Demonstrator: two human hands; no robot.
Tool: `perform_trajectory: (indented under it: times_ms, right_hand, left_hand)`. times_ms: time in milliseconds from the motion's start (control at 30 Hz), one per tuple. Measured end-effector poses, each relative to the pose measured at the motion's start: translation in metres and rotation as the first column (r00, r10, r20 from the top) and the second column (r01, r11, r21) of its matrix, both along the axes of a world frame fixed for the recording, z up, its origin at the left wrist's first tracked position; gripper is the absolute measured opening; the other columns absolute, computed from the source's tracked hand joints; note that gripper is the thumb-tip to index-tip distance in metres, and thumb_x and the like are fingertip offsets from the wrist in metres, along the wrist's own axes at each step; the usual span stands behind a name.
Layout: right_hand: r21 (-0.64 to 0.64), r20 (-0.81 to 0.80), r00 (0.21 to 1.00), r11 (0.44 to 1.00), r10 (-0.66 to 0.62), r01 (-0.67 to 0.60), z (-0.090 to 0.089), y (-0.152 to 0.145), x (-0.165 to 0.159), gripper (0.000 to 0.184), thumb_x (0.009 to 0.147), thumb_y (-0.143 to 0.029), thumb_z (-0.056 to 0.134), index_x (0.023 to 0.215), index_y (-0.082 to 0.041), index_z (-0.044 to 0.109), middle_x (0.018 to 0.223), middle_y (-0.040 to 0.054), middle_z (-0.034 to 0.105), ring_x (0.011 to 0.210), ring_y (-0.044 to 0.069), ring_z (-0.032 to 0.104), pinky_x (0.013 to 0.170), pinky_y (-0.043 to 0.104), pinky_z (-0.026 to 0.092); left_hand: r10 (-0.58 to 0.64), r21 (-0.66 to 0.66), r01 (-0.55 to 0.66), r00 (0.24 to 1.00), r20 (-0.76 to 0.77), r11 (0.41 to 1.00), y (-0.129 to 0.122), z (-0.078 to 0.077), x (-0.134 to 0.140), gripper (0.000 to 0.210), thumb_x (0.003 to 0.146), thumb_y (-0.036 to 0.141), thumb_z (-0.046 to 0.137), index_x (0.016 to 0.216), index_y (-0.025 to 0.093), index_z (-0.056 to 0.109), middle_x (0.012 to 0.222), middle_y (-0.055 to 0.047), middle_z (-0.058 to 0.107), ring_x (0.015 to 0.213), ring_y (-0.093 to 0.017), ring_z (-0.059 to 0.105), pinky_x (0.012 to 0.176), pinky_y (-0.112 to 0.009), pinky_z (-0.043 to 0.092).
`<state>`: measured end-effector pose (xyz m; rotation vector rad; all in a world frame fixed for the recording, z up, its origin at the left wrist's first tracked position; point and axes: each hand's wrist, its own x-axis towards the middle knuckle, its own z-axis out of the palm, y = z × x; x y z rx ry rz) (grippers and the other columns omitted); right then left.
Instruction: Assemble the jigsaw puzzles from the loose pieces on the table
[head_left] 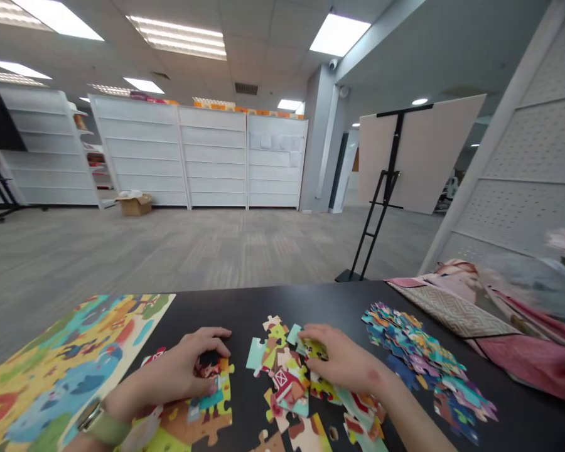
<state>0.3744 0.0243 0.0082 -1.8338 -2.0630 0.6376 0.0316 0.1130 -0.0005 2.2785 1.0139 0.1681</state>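
My left hand [191,367] rests over a joined section of jigsaw puzzle [219,417] at the left front of the black table. Its fingers are curved and apart, with the thumb on the picture of a figure. My right hand [336,358] is bent over a pile of loose jigsaw pieces [292,392] in the middle. A yellow-green puzzle piece [316,349] shows between its thumb and fingers. A pale mint piece [294,334] lies by the fingertips. Part of the joined section is hidden under my left hand and wrist.
A colourful picture sheet [75,364] lies on the left. Another heap of blue and purple pieces [414,351] spreads on the right, beside a pink patterned cloth bag [508,333]. The black table's [245,298] far edge borders carpet; a board on an easel [376,220] stands beyond.
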Motion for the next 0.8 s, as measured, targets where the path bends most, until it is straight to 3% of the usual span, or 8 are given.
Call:
perform_trajectory:
  times_ms: [100, 200, 267, 367, 500, 633, 800]
  right_hand:
    - [0.036, -0.022, 0.998, 0.998, 0.061, -0.060, 0.010, -0.006, -0.008, 0.050, 0.078, -0.021, 0.057, 0.128, -0.022, 0.065, 0.143, 0.0119, 0.056, 0.137, 0.028, 0.046, 0.116, 0.046, 0.031]
    - [0.006, -0.044, 0.981, 0.982, 0.188, -0.187, 0.014, -0.009, -0.018, 0.050, 0.072, -0.026, 0.070, 0.122, -0.029, 0.069, 0.145, 0.0082, 0.053, 0.141, 0.032, 0.036, 0.115, 0.051, 0.027]
    - [-0.007, -0.075, 0.970, 0.973, 0.230, -0.231, 0.013, -0.010, -0.024, 0.051, 0.068, -0.031, 0.077, 0.118, -0.029, 0.069, 0.140, 0.0076, 0.056, 0.138, 0.032, 0.037, 0.114, 0.049, 0.028]
    - [0.041, -0.123, 0.977, 0.985, 0.174, -0.170, 0.013, -0.010, -0.030, 0.036, 0.071, -0.028, 0.075, 0.106, -0.025, 0.069, 0.121, 0.0054, 0.064, 0.122, 0.027, 0.051, 0.107, 0.042, 0.036]
    - [0.041, -0.220, 0.969, 0.994, 0.111, -0.104, 0.014, -0.007, -0.035, 0.014, 0.084, -0.026, 0.060, 0.096, -0.024, 0.068, 0.100, 0.0020, 0.069, 0.095, 0.020, 0.061, 0.090, 0.033, 0.044]
    - [-0.003, -0.428, 0.898, 0.994, 0.099, -0.111, 0.007, -0.001, -0.038, 0.022, 0.089, -0.041, 0.059, 0.090, -0.020, 0.064, 0.084, 0.0010, 0.068, 0.077, 0.017, 0.062, 0.069, 0.026, 0.046]
    - [-0.021, -0.605, 0.795, 0.997, 0.043, -0.070, -0.008, 0.006, -0.037, 0.030, 0.085, -0.048, 0.066, 0.095, -0.021, 0.063, 0.088, 0.0034, 0.071, 0.084, 0.020, 0.066, 0.074, 0.028, 0.051]
  left_hand:
    - [0.001, 0.007, -0.001, 1.000, 0.004, 1.000, 0.001, -0.002, -0.001, 0.044, 0.069, 0.022, 0.074, 0.111, 0.029, 0.065, 0.153, -0.004, 0.043, 0.138, -0.032, 0.041, 0.113, -0.045, 0.033]
    - [-0.004, 0.000, 0.004, 1.000, 0.013, 1.000, 0.002, -0.004, -0.002, 0.043, 0.071, 0.026, 0.076, 0.112, 0.030, 0.066, 0.153, -0.004, 0.043, 0.138, -0.032, 0.041, 0.113, -0.045, 0.033]
    - [-0.005, -0.006, 0.005, 1.000, 0.022, 1.000, 0.003, -0.004, -0.003, 0.041, 0.072, 0.029, 0.077, 0.112, 0.030, 0.066, 0.153, -0.004, 0.043, 0.138, -0.032, 0.041, 0.113, -0.046, 0.033]
    - [-0.012, 0.007, 0.012, 0.999, 0.046, 1.000, 0.003, -0.005, -0.004, 0.042, 0.072, 0.029, 0.079, 0.112, 0.031, 0.067, 0.152, -0.004, 0.045, 0.136, -0.032, 0.043, 0.112, -0.046, 0.034]
    - [-0.032, 0.041, 0.029, 0.997, 0.076, 0.999, 0.003, -0.003, -0.003, 0.047, 0.069, 0.031, 0.085, 0.113, 0.030, 0.068, 0.148, -0.005, 0.048, 0.133, -0.031, 0.046, 0.112, -0.044, 0.034]
    - [-0.037, 0.096, 0.028, 0.995, 0.089, 0.995, 0.009, 0.002, -0.009, 0.047, 0.068, 0.037, 0.087, 0.111, 0.028, 0.070, 0.135, -0.005, 0.058, 0.122, -0.027, 0.054, 0.104, -0.035, 0.041]
    - [0.069, 0.142, -0.074, 0.997, 0.039, 0.987, 0.015, 0.004, -0.023, 0.047, 0.060, 0.036, 0.089, 0.103, 0.023, 0.072, 0.102, -0.004, 0.065, 0.099, -0.027, 0.060, 0.084, -0.033, 0.048]
